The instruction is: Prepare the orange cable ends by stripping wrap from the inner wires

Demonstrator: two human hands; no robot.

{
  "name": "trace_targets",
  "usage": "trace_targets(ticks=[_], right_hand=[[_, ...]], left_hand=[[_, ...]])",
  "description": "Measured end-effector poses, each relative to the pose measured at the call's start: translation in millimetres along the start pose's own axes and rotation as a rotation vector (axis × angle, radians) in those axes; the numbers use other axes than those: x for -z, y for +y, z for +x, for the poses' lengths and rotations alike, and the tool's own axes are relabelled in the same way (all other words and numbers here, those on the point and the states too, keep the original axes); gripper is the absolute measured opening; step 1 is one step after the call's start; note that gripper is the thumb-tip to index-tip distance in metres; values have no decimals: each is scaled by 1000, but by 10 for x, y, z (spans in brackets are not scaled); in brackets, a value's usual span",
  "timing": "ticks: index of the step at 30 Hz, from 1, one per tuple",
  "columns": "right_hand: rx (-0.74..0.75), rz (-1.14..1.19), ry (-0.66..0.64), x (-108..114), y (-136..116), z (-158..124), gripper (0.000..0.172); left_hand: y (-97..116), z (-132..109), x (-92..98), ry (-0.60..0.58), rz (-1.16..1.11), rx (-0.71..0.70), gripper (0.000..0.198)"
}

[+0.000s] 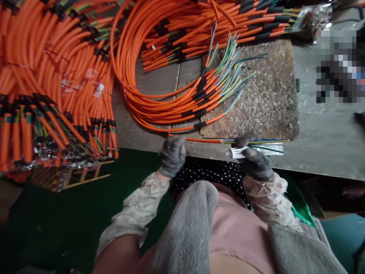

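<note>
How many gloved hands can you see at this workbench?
2. The left hand is at the end of a single orange cable; the right hand is on its coloured wires above a white paper strip. A pixelated patch could hide more.

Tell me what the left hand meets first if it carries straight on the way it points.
The left hand would first meet the orange sheathed cable just ahead of it; its fingertips may already touch it, though depth is unclear from this view.
</note>
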State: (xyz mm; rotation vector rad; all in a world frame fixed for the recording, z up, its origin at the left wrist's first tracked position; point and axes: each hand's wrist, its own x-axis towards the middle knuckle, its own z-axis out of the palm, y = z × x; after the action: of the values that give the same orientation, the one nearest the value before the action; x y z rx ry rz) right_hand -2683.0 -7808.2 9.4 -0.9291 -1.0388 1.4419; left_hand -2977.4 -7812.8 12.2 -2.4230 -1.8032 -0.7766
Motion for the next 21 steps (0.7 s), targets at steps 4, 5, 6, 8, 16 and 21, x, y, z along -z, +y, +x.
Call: trace_targets(ticks=[4, 5, 6, 8, 16, 21], right_hand=[[-40, 240, -59, -225, -160, 44, 36], [-22, 263, -87, -263, -213, 86, 36], [1, 279, -106, -290, -261, 134, 37], [56, 315, -119, -305, -321, 240, 37], [-8, 401, -52, 19, -3, 544, 28], [36, 278, 349, 620, 70, 413, 33]], left_hand=[[-889, -13, -1, -288, 201, 343, 35], [-1004, 33, 22, -330, 182, 326, 32], [-1062, 88, 41, -357, 145, 285, 30], [-1001, 208, 45, -386, 33, 180, 26], [564, 805, -614, -316, -595, -35, 56], [786, 1214, -954, -381, -280, -26, 40]])
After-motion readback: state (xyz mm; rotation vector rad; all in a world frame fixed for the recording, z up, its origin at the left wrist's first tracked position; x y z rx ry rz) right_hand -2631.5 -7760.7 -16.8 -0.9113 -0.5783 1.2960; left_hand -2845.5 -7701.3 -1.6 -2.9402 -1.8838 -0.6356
